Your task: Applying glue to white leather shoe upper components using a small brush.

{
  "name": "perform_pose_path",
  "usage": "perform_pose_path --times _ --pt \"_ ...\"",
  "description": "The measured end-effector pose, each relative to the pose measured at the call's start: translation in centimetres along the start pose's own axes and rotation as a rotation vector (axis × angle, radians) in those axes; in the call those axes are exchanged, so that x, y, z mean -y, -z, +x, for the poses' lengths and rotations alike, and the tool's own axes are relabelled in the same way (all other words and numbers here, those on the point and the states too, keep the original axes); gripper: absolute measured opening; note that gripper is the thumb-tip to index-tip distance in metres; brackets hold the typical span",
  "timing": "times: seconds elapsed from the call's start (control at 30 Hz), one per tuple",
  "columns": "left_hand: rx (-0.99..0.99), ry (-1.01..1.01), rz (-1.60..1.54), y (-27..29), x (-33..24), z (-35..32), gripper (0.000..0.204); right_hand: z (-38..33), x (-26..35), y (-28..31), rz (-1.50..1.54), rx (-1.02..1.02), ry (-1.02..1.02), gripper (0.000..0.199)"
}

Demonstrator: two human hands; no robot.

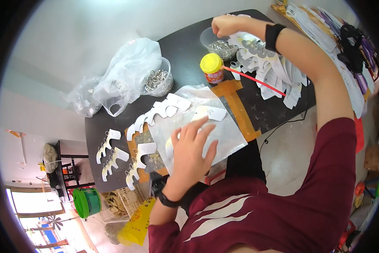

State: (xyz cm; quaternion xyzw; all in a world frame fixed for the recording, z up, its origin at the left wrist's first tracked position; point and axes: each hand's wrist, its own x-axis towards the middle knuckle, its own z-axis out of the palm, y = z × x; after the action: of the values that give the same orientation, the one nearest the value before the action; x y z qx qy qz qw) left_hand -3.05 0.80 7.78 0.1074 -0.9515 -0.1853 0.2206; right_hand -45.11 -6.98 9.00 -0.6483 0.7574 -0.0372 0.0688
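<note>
My left hand [193, 146] is over a clear plastic sheet [227, 141] near the table's front edge, fingers spread and partly covering a white cut piece. Another white cut piece [210, 113] lies on the sheet just beyond my fingertips. At the far side my right hand [226, 26] is closed, above the rim of a clear bowl of metal rings [221, 47]; whatever its fingers hold, if anything, is hidden. Several white scalloped pieces [158, 110] overlap in a row along the sheet's left edge. Farther left, more scalloped pieces [141, 160] have metal rings through them.
A second tub of metal rings [158, 82] stands beside crumpled plastic bags [130, 71]. A yellow-lidded jar [212, 67] has a red stick [255, 79] by it. Loose white cut pieces [274, 69] pile up at right. Brown tape [236, 109] crosses the dark table [181, 46].
</note>
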Motion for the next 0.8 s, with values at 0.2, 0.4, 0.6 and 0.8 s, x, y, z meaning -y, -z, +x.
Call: perform_pose_path --times 0.2,0.4,0.6,0.8 --pt "0.008 0.129 -0.093 0.7 1.1 -4.1 0.041 3.5 -1.7 -6.8 -0.204 0.087 -0.042 0.032" --pt "-0.011 0.157 -0.143 0.2 1.5 -4.9 0.039 2.0 -0.5 -4.6 0.021 0.086 -0.023 0.015" --pt "-0.018 0.153 -0.159 0.0 1.3 -5.1 0.038 2.8 -0.9 -2.6 0.091 -0.053 -0.222 0.007" --pt "-0.028 0.161 -0.173 -0.5 1.1 -5.8 0.037 2.4 -2.0 -3.6 -0.007 -0.037 0.02 0.011"
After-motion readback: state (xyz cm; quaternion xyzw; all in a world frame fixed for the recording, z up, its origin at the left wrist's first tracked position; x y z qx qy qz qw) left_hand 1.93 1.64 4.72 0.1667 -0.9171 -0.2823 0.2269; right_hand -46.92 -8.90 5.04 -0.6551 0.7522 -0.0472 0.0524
